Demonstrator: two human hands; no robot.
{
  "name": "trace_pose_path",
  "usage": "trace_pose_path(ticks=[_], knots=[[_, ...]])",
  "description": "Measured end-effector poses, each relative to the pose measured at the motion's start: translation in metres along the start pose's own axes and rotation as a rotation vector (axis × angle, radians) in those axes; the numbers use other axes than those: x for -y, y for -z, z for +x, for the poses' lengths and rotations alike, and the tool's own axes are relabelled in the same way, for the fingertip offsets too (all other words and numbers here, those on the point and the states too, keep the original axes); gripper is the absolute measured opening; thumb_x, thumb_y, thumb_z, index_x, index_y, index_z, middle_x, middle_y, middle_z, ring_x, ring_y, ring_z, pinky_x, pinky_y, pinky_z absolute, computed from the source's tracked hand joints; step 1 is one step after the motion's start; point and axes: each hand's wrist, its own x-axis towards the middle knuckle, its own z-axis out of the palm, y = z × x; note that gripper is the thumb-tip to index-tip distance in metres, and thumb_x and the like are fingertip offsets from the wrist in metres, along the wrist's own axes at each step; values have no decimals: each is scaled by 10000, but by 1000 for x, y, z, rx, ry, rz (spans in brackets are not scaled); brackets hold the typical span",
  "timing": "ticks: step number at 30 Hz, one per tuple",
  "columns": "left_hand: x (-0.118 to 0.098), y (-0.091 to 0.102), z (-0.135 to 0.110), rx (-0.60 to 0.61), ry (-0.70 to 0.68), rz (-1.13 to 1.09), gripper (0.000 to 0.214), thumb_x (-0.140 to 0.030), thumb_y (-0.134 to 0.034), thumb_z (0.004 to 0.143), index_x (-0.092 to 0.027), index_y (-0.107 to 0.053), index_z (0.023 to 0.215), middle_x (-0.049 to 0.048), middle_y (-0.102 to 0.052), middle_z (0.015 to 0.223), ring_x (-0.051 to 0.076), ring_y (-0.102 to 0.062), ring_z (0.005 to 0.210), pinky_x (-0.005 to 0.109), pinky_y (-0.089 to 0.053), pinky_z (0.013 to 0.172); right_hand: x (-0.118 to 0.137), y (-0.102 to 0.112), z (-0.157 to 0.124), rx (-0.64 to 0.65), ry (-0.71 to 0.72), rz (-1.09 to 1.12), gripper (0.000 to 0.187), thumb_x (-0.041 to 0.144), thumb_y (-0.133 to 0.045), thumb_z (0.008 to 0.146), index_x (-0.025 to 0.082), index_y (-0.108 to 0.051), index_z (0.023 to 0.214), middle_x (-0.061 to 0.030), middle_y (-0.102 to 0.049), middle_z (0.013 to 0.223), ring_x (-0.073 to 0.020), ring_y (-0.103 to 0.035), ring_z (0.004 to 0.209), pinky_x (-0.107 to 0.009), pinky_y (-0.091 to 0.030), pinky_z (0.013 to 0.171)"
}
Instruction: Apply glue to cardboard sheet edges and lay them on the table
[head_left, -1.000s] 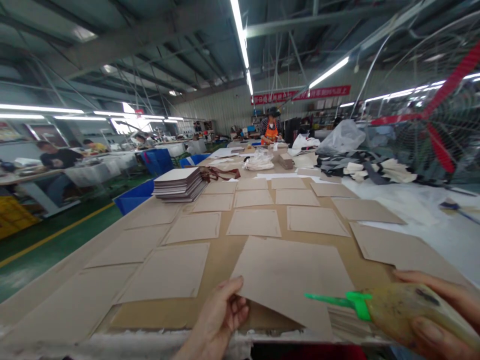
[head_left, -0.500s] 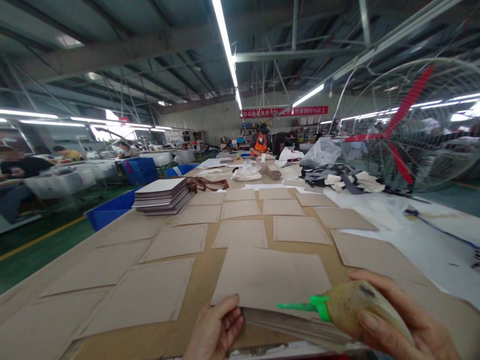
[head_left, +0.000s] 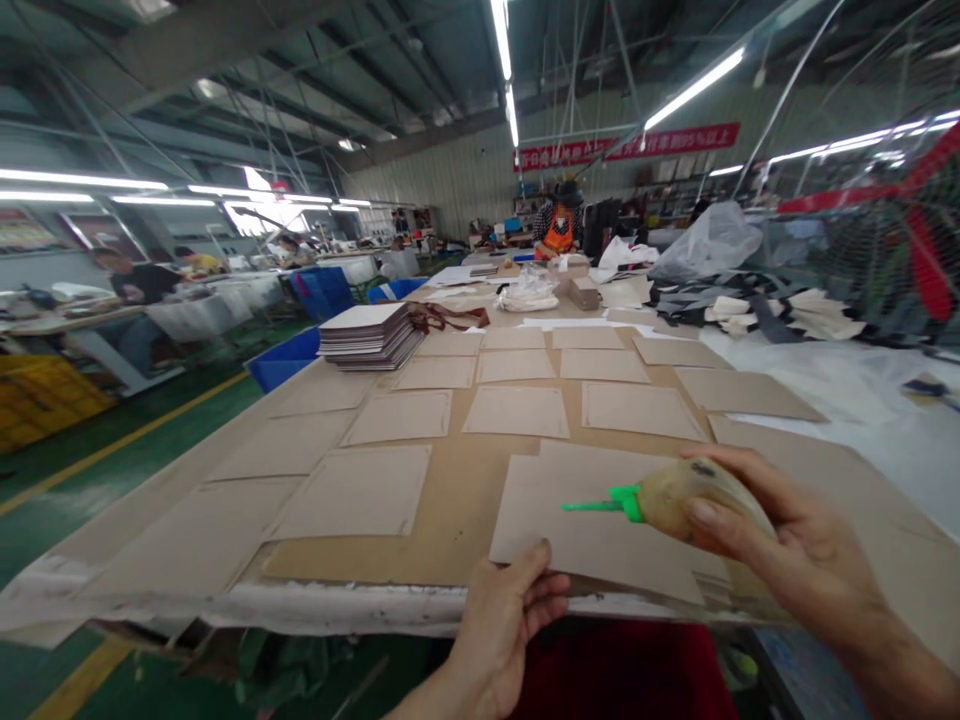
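My left hand pinches the near edge of the top brown cardboard sheet, which lies on a stack of sheets at the table's front edge. My right hand grips a yellowish squeeze glue bottle with a green nozzle that points left, just above that sheet. Several more flat cardboard sheets lie in rows across the long brown table.
A stack of dark-edged boards sits at the far left of the table. Grey and white material scraps and a plastic bag lie at the right, by a large red-bladed fan. A person in an orange vest works at the far end. Blue bins stand left.
The view has tilted down and shows the table's front edge. My right hand has lifted the glue bottle over the top sheet. My left hand keeps its hold on the sheet's near edge.
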Motion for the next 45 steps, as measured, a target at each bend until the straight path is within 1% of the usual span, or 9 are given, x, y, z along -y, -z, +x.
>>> trace_pose_path(ticks=[4, 9, 13, 17, 23, 27, 33, 38, 45], knots=[[0, -7, -3, -34, 6, -15, 262, -233, -742, 691, -111, -608, 881, 68, -656, 775, 111, -608, 568, 189, -510, 476, -5, -17, 17, 91, 36, -10, 346, 471, -587, 862, 241, -578, 1120, -32, -618, 1040, -244, -591, 902, -334, -484, 782], [-3, -20, -10, 0, 115, -36, 220, -262, -616, 792, -153, -538, 967, 60, -664, 765, 123, -629, 537, 155, -442, 384, -2, -29, 33, 165, 119, -22, 329, 446, -579, 873, 223, -567, 1114, -38, -606, 1037, -239, -572, 909, -346, -451, 799], [4, -27, -8, 10, 90, -114, 139, -228, -574, 817, -156, -494, 907, 72, -660, 784, 162, -664, 603, 211, -514, 473, 1, -30, 41, 199, 155, -36, 308, 412, -575, 879, 222, -557, 1120, -35, -593, 1051, -231, -563, 920, -334, -440, 800], [13, -31, -5, 50, 102, -158, 156, -195, -640, 778, -139, -512, 848, 96, -662, 811, 181, -675, 694, 237, -548, 578, 0, -30, 45, 246, 200, -81, 278, 392, -559, 894, 235, -543, 1123, -19, -595, 1049, -216, -560, 937, -327, -429, 828], [18, -38, -8, 3, 134, -96, 189, -214, -672, 743, -141, -541, 857, 43, -643, 698, 127, -629, 568, 191, -496, 475, 3, -35, 46, 348, 272, -104, 294, 414, -530, 908, 227, -540, 1134, -51, -589, 1083, -244, -560, 965, -350, -437, 827], [14, -45, -10, 14, 144, -19, 207, -217, -601, 763, -144, -557, 951, 68, -679, 772, 118, -627, 527, 151, -408, 381, 9, -39, 48, 374, 348, -133, 245, 387, -533, 917, 238, -547, 1110, -34, -597, 1050, -223, -569, 931, -321, -433, 797], [21, -46, -3, 19, 122, -66, 204, -215, -581, 772, -122, -531, 948, 85, -665, 770, 162, -665, 614, 201, -499, 480, 6, -43, 52, 397, 350, -132, 252, 398, -518, 923, 232, -548, 1111, -32, -594, 1066, -215, -567, 936, -316, -436, 788], [26, -47, -1, -6, 119, -6, 174, -256, -576, 790, -120, -517, 882, 66, -630, 733, 180, -672, 643, 209, -504, 497, 0, -49, 56, 421, 364, -177, 312, 447, -524, 911, 211, -573, 1109, -50, -604, 1074, -231, -567, 951, -337, -444, 805], [29, -47, 0, -26, 102, 16, 157, -263, -569, 795, -143, -481, 846, 44, -608, 729, 163, -664, 625, 206, -497, 513, 14, -51, 59, 522, 381, -233, 355, 454, -487, 920, 197, -586, 1144, -73, -606, 1107, -255, -544, 1025, -370, -434, 846]])
